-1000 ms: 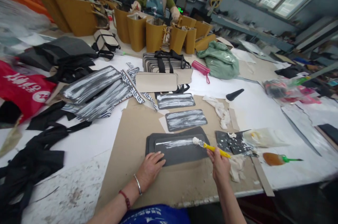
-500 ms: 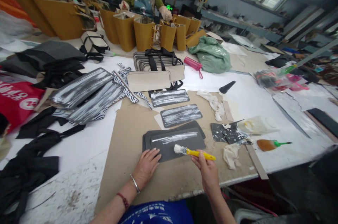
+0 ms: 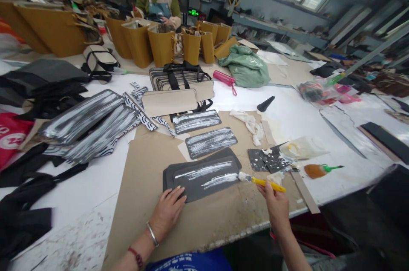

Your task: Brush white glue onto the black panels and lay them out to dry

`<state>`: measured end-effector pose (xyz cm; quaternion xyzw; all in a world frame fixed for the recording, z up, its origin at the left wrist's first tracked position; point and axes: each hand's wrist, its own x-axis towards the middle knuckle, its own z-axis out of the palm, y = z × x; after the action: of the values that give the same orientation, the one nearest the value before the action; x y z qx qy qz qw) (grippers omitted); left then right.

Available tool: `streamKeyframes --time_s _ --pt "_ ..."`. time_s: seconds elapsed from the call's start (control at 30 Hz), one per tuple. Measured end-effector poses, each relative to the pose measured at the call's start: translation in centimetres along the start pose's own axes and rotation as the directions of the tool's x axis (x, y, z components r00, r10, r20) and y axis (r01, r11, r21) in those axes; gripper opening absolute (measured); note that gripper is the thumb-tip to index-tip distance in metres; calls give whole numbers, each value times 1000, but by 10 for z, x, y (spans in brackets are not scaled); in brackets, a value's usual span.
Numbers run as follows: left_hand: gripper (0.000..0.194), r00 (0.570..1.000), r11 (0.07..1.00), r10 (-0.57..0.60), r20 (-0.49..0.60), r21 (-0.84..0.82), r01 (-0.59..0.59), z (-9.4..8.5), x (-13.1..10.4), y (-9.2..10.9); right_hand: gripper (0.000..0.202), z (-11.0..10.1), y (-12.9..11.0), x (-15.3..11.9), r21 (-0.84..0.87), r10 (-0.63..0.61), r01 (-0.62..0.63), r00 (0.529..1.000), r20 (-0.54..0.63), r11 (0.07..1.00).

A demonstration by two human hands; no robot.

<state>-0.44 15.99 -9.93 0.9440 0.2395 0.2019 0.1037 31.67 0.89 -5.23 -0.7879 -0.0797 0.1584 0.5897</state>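
A yellow-handled brush (image 3: 270, 185) is gripped in my right hand (image 3: 277, 205), its whitened bristles at the right end of the top dark grey panel (image 3: 191, 190). White streaks of a glue-like coating run along that panel, which lies on a few similar ones. My left hand (image 3: 169, 211) lies flat with fingers stretched out, fingertips on the panel's lower left edge. Just beyond are two coated panels, a nearer one (image 3: 211, 142) and a farther one (image 3: 197, 122), both streaked white.
Brown board (image 3: 134, 220) covers the table under the panels. To the right lie a white-spattered dark sheet (image 3: 265, 160) and an amber bottle with green nozzle (image 3: 316, 171). Mustard bags (image 3: 162, 47) stand at the back, a co-worker (image 3: 159, 0) behind them. Larger coated pieces (image 3: 84, 117) lie left.
My right hand has drawn the brush rightward across the panel, leaving a second white streak below the first. My left hand stays on the panel edge. The whole view has shifted slightly.
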Motion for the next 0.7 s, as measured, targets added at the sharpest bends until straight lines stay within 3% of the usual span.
streamKeyframes --time_s 0.1,0.23,0.53,0.7 --pt "33 994 998 52 -94 34 -49 -3 0 -1 50 6 -16 -1 22 19 -20 998 64 1000" --pt "36 977 992 88 -193 103 -69 -8 0 -1 47 27 -35 1 -6 -81 82 990 118 997" --pt "31 975 973 112 -193 220 -69 -4 -5 4 39 52 -30 -6 -260 -367 425 898 244 867" --pt "30 977 970 118 -180 233 -74 -3 -5 7 31 68 -30 -31 -113 -293 351 889 352 929"
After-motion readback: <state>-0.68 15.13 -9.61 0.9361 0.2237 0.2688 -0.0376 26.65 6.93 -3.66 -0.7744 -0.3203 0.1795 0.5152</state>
